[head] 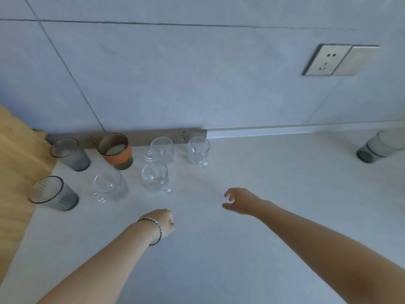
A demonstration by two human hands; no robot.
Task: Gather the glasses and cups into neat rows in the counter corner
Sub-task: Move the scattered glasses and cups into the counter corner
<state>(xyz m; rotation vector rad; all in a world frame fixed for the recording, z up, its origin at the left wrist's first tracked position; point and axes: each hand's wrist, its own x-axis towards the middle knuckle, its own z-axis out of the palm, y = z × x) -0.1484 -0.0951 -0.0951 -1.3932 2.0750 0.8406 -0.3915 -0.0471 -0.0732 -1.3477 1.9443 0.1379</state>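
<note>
We see seven glasses and cups in two rows far left on the white counter (219, 249); one smoky grey tumbler (378, 148) stands far right. Left hand (163, 223) curled empty; right hand (240, 201) open, empty.

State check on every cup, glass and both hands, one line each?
Back-row grey glass: upright, empty.
Orange-banded cup: upright.
Four clear mugs: upright, empty.
Front grey glass: upright, empty.
Far-right grey glass: apart from rows.
Left hand: fist, holding nothing.
Right hand: open, empty.
</note>
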